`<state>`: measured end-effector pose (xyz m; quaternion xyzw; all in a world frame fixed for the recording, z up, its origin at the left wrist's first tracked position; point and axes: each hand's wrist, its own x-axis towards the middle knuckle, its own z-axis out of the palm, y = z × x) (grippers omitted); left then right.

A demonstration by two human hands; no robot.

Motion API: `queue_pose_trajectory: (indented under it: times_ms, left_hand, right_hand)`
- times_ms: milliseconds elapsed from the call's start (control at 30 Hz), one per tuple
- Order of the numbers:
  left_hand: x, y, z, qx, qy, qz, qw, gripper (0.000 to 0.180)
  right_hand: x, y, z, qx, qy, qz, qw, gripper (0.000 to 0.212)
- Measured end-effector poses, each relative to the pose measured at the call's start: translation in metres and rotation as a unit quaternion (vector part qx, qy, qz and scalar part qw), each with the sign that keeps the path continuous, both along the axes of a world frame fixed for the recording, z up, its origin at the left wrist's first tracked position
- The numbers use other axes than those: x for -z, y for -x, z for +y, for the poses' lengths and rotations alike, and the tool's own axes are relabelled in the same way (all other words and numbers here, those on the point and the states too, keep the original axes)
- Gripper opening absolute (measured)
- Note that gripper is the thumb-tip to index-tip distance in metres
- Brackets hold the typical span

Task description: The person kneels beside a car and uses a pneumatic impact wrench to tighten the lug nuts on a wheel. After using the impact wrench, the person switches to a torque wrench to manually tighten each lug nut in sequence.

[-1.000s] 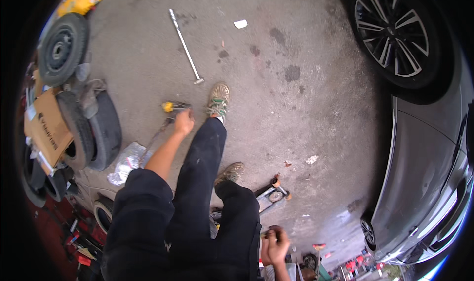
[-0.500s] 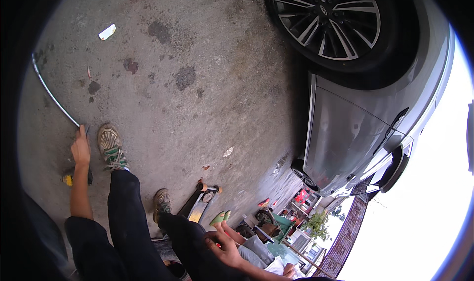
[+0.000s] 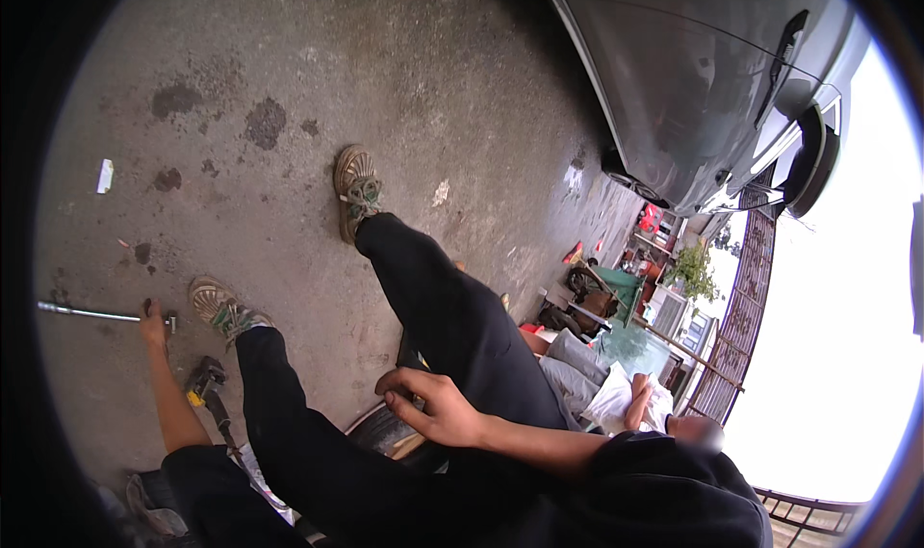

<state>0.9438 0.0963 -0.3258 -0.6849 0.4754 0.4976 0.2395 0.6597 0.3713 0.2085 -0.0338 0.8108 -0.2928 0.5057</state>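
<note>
My left hand (image 3: 153,325) is closed around a long chrome wrench bar (image 3: 91,312) near its end with a short crosspiece. The bar reaches away to the left edge of the head view, where its far end is dim. A black and yellow power tool (image 3: 205,384) lies on the ground beside my left forearm. My right hand (image 3: 438,408) hangs in front of my dark trousers, its fingers loosely bent and apart, with nothing visible in them. Below that hand, a tyre (image 3: 380,434) shows partly behind my legs.
A grey car (image 3: 664,76) stands at the upper right. Another person in a white top (image 3: 616,401) sits with folded arms at the right. Beyond are a green cart (image 3: 621,293), a plant (image 3: 695,271) and a fence (image 3: 746,307). A white scrap (image 3: 105,176) lies on the stained concrete.
My right foot has stepped forward, and the view has shifted along the car, so its near wheel is gone. The wrench bar now lies more level in my left hand.
</note>
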Motion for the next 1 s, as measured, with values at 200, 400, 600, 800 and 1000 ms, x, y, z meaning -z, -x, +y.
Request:
queue_pose_trajectory:
  times_ms: [200, 400, 600, 800, 1000]
  left_hand:
    - [0.099, -0.115, 0.008, 0.202, 0.276, -0.061, 0.938, 0.048]
    - [0.001, 0.012, 0.033, 0.061, 0.285, -0.236, 0.927, 0.052]
    - [-0.036, 0.003, -0.004, -0.075, 0.175, -0.290, 0.938, 0.064]
    - [0.005, -0.031, 0.002, -0.081, 0.158, -0.171, 0.969, 0.040]
    - [-0.092, 0.149, 0.078, -0.337, 0.209, 0.080, 0.914, 0.028]
  right_hand:
    - [0.070, 0.035, 0.040, 0.002, 0.017, -0.114, 0.993, 0.015]
    - [0.068, 0.051, 0.047, 0.177, -0.094, -0.127, 0.972, 0.010]
    - [0.072, 0.053, 0.055, 0.189, -0.065, -0.191, 0.961, 0.010]
    - [0.071, 0.049, 0.050, 0.220, -0.058, -0.207, 0.951, 0.010]
    - [0.039, 0.038, 0.046, 0.221, -0.043, -0.283, 0.932, 0.010]
